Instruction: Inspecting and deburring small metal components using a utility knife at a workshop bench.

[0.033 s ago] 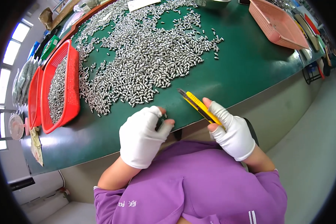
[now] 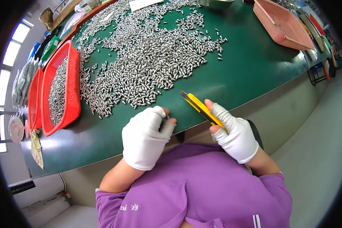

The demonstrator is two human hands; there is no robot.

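Observation:
My left hand (image 2: 143, 138), in a white glove with bare fingertips, is closed near the table's front edge. Its thumb and forefinger pinch a small silver metal part (image 2: 168, 117), mostly hidden by the fingers. My right hand (image 2: 237, 137), gloved the same way, grips a yellow utility knife (image 2: 202, 106). The knife's blade is out and points up and left, toward the loose parts and apart from the left hand. Beyond both hands spreads a big heap of small silver metal parts (image 2: 152, 64) on the green table (image 2: 231, 76).
At the left stands a red plastic basket (image 2: 73, 81) filled with similar parts, with another red basket (image 2: 35, 102) beside it. A pink basket (image 2: 283, 32) sits at the far right. A white paper (image 2: 144, 3) lies at the back; the table's edge runs just under my hands.
My right hand with the utility knife has shifted slightly left. The left thumb and forefinger have drawn a little closer together. The heap looks the same.

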